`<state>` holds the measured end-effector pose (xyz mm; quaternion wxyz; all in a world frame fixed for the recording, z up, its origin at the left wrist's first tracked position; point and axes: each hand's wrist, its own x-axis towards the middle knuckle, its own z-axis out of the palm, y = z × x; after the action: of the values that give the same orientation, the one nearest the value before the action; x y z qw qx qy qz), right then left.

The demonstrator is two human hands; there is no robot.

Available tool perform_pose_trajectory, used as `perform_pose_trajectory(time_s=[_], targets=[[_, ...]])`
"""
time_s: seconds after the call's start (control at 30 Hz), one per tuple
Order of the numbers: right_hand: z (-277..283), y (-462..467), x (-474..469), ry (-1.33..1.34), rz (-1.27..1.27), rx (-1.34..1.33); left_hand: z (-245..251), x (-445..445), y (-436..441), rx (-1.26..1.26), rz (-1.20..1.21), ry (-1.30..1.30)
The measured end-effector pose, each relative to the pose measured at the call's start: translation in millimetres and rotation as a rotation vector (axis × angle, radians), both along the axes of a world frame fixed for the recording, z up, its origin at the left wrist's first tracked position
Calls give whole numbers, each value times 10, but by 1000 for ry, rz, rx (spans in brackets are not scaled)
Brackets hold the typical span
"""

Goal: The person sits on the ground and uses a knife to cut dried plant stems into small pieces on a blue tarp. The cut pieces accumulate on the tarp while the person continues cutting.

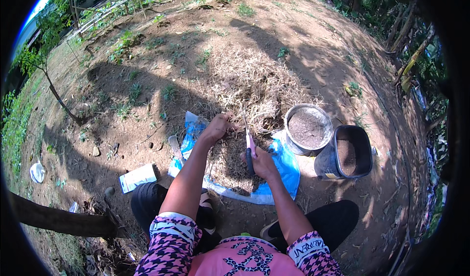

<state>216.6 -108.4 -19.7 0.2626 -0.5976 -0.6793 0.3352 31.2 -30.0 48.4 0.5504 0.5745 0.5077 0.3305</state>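
Note:
My right hand (261, 163) grips a pair of scissors (250, 144) with pink and dark handles, blades pointing away from me towards a heap of dry grass (257, 81). Beside the blades, my left hand (217, 128) is at the near edge of the heap with its fingers bent; whether it pinches any stalks is too small to tell. Beneath both hands lies a blue and white plastic sack (282, 166), partly covered by cut dry grass (229, 169). Part of the scissor handles is hidden by my right fingers.
Right of the sack stand a round bucket of soil (310, 129) and a dark square container (354, 151) with soil inside. At left are a white box (138, 177), a thin sapling (60, 100) and a thick wooden log (66, 219). A blade-like tool (175, 146) is by the sack's left edge.

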Motion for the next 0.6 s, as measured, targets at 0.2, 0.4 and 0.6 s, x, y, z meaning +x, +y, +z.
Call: perform_pose_trajectory(time_s=[0.2, 0.4, 0.6], targets=[[94, -66, 47, -25, -42, 76, 80, -46, -33, -10, 57, -6], [-52, -111, 76, 97, -68, -48, -26, -83, 18, 29, 42, -5], [121, -150, 145, 79, 96, -122, -149, -193, 123, 206, 6, 284]])
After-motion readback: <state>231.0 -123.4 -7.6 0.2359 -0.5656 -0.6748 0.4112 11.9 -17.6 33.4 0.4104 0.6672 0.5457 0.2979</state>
